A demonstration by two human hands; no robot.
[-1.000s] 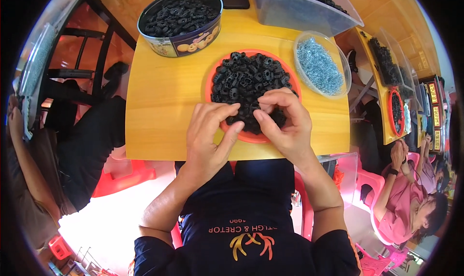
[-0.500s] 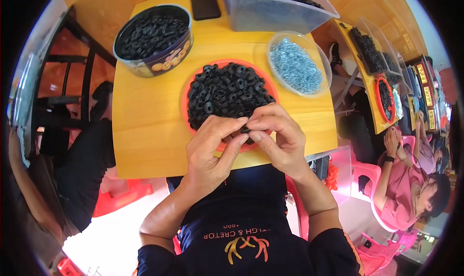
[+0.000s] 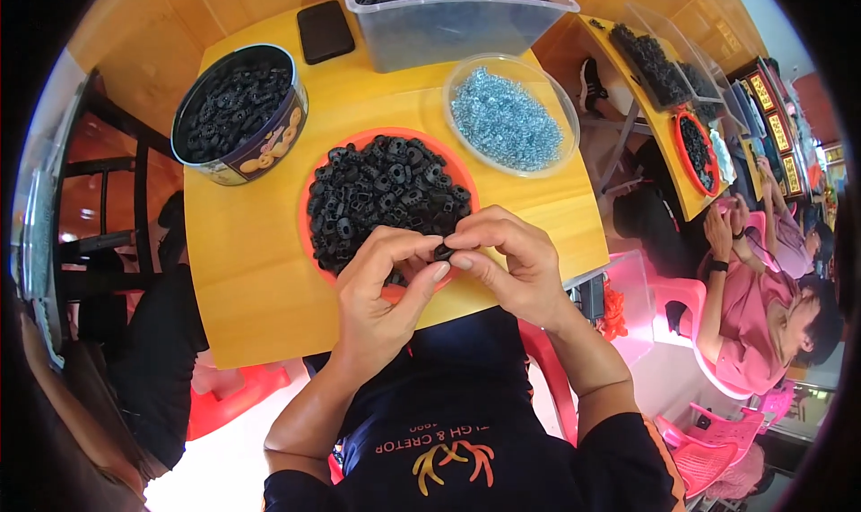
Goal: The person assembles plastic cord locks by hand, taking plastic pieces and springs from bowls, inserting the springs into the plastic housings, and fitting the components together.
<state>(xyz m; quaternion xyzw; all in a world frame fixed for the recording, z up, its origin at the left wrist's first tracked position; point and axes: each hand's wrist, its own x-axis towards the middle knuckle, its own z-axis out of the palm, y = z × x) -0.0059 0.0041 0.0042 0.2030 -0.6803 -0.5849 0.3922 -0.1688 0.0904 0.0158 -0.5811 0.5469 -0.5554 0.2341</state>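
My left hand (image 3: 377, 283) and my right hand (image 3: 525, 270) meet over the near edge of a red bowl (image 3: 307, 212). Between their fingertips is a small black plastic piece (image 3: 443, 253), pinched from both sides and partly covered by the fingers. Both hands are closed on it. Heaped in the bowl are many similar black plastic pieces (image 3: 386, 189) with holes, resembling cord-lock parts. Beyond my right hand, a clear round tub (image 3: 571, 126) holds a pile of tiny silvery-blue metal springs (image 3: 507, 117).
A round tin (image 3: 269, 153) of black pieces stands at the table's left. At the back are a dark phone (image 3: 326, 31) and a large clear bin (image 3: 448, 37) of black pieces. Other people sit at a second table (image 3: 659, 149) to the right; another person's leg (image 3: 157, 351) is at left.
The view has shifted, so the table and its containers appear further left and lower. My hands stay together at the bowl, and the black piece between the fingertips now shows a little more.
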